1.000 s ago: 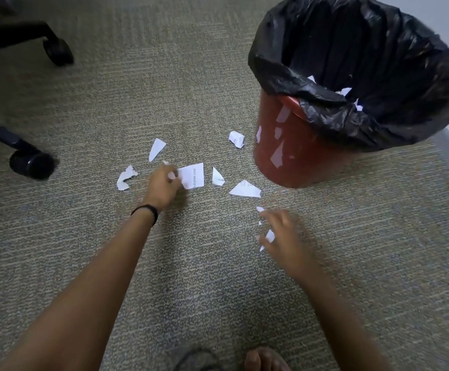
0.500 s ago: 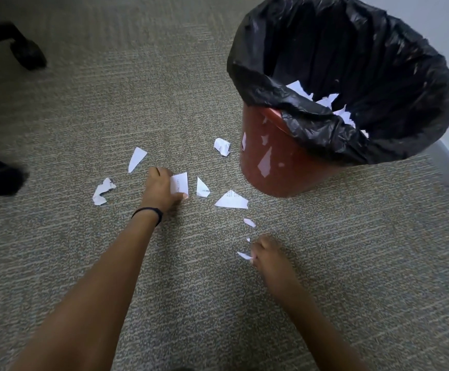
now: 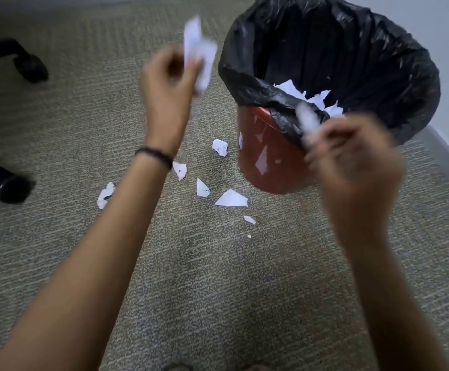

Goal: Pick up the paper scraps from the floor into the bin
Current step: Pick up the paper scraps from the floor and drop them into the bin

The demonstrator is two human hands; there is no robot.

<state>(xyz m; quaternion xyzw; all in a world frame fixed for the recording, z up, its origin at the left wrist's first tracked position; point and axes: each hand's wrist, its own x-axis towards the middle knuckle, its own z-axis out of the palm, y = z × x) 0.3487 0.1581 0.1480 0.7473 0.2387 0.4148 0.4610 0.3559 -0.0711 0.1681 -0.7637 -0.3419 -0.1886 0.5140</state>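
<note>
As left grip [image 3: 170, 79] and right grip [image 3: 352, 162] pinch, a scrap [image 3: 198, 49] juts above each.

The floor is a grey-beige carpet [image 3: 218, 290] with a fine ribbed weave, evenly and softly lit. At the left edge stand two black legs of an office chair, each ending in a black caster: one further back [image 3: 30, 66], one nearer [image 3: 3, 188]. On the right a pale wall [image 3: 445, 36] meets the carpet along a grey baseboard [image 3: 448, 153].
</note>
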